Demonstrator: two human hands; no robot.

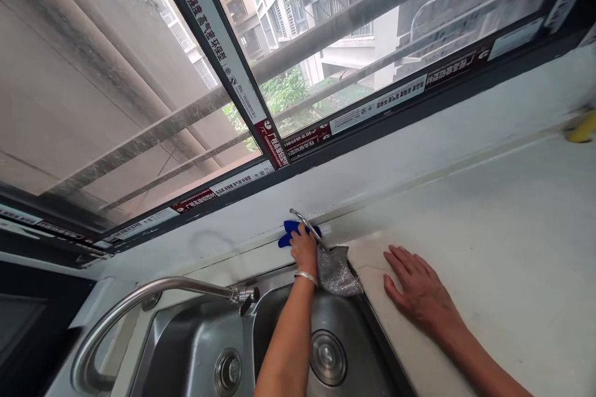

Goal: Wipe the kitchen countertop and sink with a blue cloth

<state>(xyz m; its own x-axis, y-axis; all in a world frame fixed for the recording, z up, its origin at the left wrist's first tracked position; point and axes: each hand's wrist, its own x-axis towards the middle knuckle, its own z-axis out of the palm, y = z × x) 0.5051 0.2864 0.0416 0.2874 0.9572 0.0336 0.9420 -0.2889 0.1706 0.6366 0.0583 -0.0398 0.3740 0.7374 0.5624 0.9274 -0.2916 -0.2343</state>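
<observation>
Left forearm, bare, crosses a double steel sink. Its left bowl and right bowl each show a round drain; the forearm hides part of the right bowl. A curved faucet arches toward the divider. On the pale counter, the right hand rests palm down, fingers slightly spread, with nothing visible in it. Grey mesh cloth drapes over the sink's far right corner. Behind the sink, the left hand curls over a blue cloth beside a thin metal spout; how firmly cannot be told. This looks like wiping the back ledge; next probably calls for working around the spout. Beyond is a window.
</observation>
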